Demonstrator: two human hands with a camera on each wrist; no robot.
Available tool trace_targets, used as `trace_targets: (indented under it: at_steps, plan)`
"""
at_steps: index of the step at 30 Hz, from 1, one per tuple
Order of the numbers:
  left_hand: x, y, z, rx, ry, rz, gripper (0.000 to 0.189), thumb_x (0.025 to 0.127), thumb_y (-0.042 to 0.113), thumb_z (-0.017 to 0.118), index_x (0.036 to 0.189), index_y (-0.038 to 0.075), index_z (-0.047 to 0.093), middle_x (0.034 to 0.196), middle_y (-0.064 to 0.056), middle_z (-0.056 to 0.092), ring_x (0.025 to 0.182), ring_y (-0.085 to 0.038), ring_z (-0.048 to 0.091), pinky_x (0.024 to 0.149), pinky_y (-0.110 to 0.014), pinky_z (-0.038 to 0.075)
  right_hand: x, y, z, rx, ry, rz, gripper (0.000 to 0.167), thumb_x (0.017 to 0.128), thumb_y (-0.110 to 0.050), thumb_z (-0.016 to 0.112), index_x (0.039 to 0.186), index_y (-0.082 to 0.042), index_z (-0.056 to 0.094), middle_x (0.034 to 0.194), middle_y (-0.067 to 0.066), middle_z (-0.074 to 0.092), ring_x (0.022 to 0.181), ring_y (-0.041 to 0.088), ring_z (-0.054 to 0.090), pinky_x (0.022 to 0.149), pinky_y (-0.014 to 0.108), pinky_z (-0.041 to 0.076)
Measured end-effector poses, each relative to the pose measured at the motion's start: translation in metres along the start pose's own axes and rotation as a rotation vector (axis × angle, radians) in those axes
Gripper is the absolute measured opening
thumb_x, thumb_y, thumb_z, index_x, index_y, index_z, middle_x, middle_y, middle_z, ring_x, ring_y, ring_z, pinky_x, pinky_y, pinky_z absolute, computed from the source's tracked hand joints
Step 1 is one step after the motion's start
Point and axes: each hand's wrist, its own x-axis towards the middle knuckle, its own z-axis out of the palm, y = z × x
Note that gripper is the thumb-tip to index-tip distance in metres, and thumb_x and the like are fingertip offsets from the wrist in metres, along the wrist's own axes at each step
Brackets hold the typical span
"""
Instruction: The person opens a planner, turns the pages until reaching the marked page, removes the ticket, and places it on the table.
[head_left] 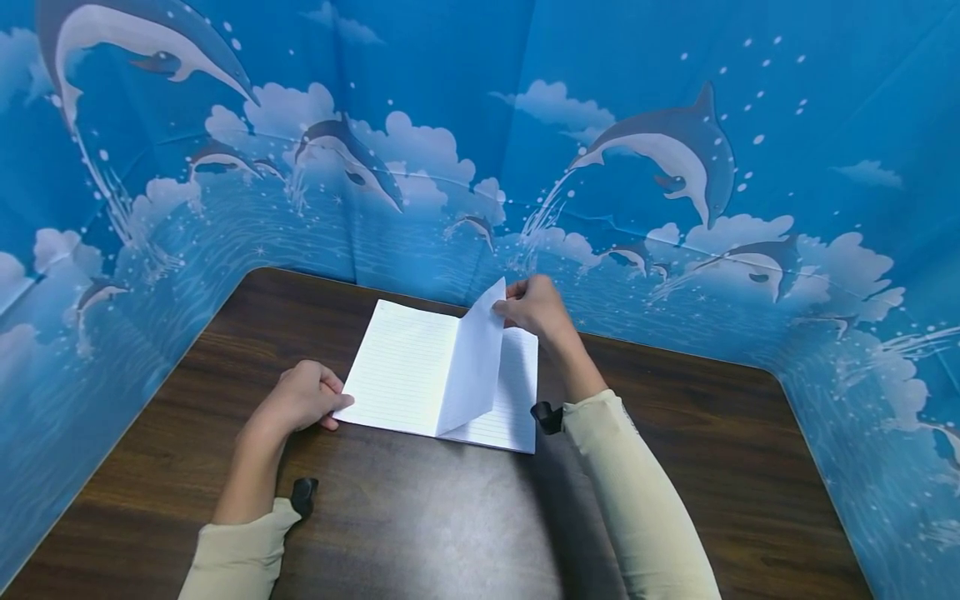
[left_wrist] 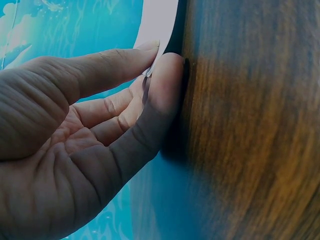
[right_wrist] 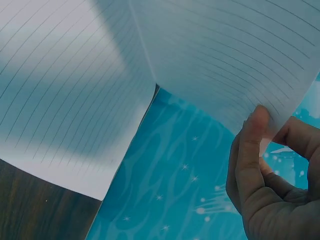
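An open notebook [head_left: 402,367] with ruled white pages lies on the brown table. One page [head_left: 477,362] stands raised near the spine, and my right hand [head_left: 534,310] pinches its far outer corner between thumb and fingers. In the right wrist view the lifted page [right_wrist: 225,55] bends up to the fingers [right_wrist: 252,150]. My left hand [head_left: 306,396] grips the near left corner of the notebook, thumb on top and fingers beneath. The left wrist view shows the thumb and index finger [left_wrist: 167,82] pinching the notebook's edge [left_wrist: 159,25].
The dark wood-grain table [head_left: 420,517] has rounded far corners. A blue cloth backdrop [head_left: 450,100] printed with dolphins and clouds rises behind and beside it. Black straps or devices [head_left: 547,417] sit at both wrists, by the pale sleeves [head_left: 637,492].
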Motion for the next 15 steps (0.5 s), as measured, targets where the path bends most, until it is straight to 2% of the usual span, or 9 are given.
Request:
trace_targets:
  at_steps: [5, 10, 15]
  plan:
    - [0.000, 0.000, 0.000, -0.001, 0.002, 0.002, 0.023, 0.100, 0.009, 0.073, 0.111, -0.011, 0.068, 0.084, -0.014, 0.070, 0.064, -0.015, 0.071, 0.067, -0.032, 0.053, 0.000, -0.003, 0.004, 0.041, -0.001, -0.022, 0.019, 0.101, -0.011, 0.072, 0.112, 0.004, 0.068, 0.115, 0.022, 0.068, 0.099, 0.039, 0.080, 0.102, 0.052, 0.059]
    - [0.001, 0.000, 0.000, -0.003, 0.003, -0.001, 0.023, 0.100, 0.009, 0.073, 0.110, -0.011, 0.067, 0.083, -0.014, 0.070, 0.064, -0.015, 0.071, 0.067, -0.032, 0.053, -0.002, -0.008, 0.011, 0.080, -0.002, -0.044, 0.025, 0.103, -0.013, 0.070, 0.121, 0.005, 0.068, 0.127, 0.026, 0.069, 0.097, 0.039, 0.080, 0.098, 0.052, 0.061]
    - [0.002, 0.000, 0.000, -0.002, 0.003, -0.001, 0.023, 0.100, 0.009, 0.074, 0.110, -0.011, 0.067, 0.083, -0.014, 0.070, 0.063, -0.015, 0.072, 0.067, -0.031, 0.053, -0.002, -0.013, 0.018, 0.154, -0.013, -0.046, 0.027, 0.105, -0.013, 0.068, 0.123, 0.006, 0.066, 0.129, 0.027, 0.068, 0.092, 0.036, 0.080, 0.097, 0.051, 0.061]
